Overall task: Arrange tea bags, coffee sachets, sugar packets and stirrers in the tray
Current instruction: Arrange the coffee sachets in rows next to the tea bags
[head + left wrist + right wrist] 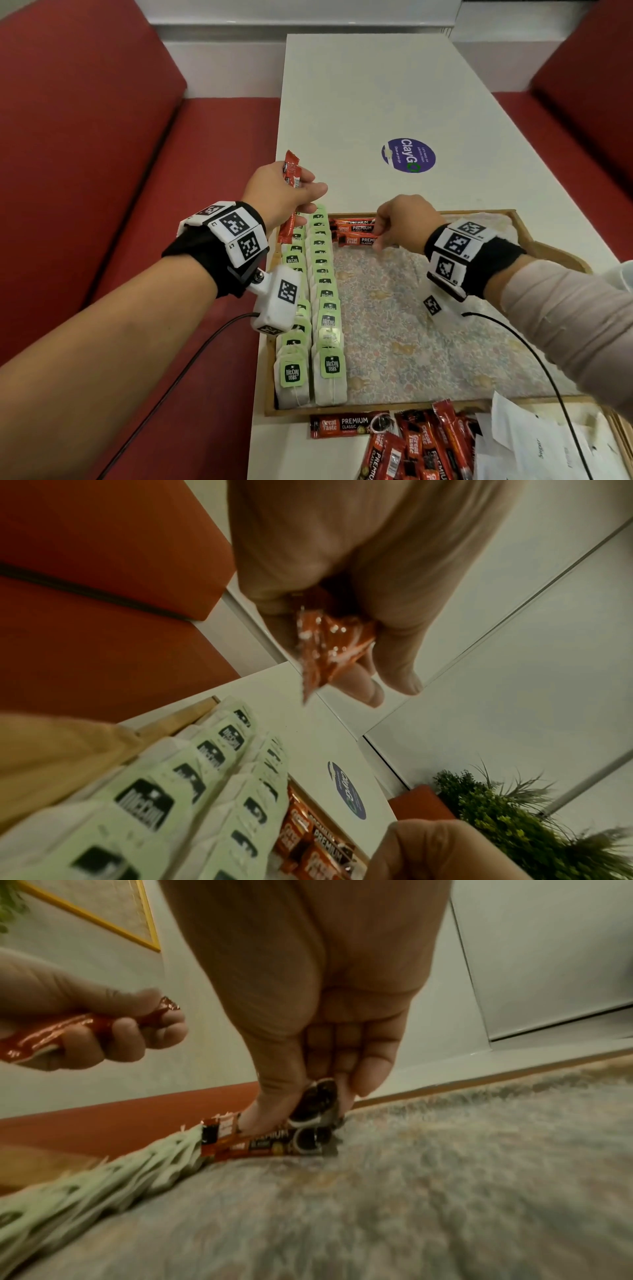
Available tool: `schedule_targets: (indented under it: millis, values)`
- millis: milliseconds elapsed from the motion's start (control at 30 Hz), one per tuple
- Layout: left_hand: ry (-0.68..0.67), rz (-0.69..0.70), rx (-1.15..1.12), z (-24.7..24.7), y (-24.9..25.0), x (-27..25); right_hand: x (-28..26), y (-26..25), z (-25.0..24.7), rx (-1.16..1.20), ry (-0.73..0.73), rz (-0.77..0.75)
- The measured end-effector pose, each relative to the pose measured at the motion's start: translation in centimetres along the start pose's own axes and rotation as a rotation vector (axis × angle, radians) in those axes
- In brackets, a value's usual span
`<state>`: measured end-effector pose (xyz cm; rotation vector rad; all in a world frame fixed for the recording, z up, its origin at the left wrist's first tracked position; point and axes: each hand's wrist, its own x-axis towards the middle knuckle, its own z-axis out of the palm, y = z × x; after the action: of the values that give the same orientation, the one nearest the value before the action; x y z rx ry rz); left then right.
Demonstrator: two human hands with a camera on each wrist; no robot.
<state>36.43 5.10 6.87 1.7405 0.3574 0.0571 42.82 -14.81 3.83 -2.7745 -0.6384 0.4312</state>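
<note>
A wooden tray [555, 255] lined with floral cloth [411, 325] sits on the white table. Two rows of green-tagged tea bags [323, 294] fill its left side. Red coffee sachets [352, 230] lie stacked at the tray's far end beside the tea bags. My right hand [400, 226] pinches the right end of a coffee sachet [308, 1104] on that stack. My left hand [284, 192] hovers above the tray's far left corner and grips a bunch of red coffee sachets [325, 642] upright.
Loose coffee sachets [411, 445] and white sugar packets [534, 442] lie near the table's front edge, below the tray. A purple round sticker [408, 155] marks the table beyond the tray. Red bench seats [85, 154] flank the table.
</note>
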Motion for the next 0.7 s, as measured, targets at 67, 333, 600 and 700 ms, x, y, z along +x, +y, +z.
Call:
schedule_targets:
  millis: [67,333,600,700]
  values:
    - [-0.001,0.003,0.001,0.1,0.0,-0.1,0.1,-0.1,0.6,-0.038,0.004,0.005]
    - [0.000,-0.009,0.003,0.0,-0.3,-0.3,0.4,-0.9,1.1,-0.037,0.021,0.020]
    - [-0.017,-0.026,-0.004,0.0,-0.4,-0.5,0.7,-1.0,1.5,-0.081,0.024,0.034]
    - [-0.018,-0.045,0.002,0.1,-0.4,-0.4,0.8,-0.9,1.7,-0.069,0.035,0.029]
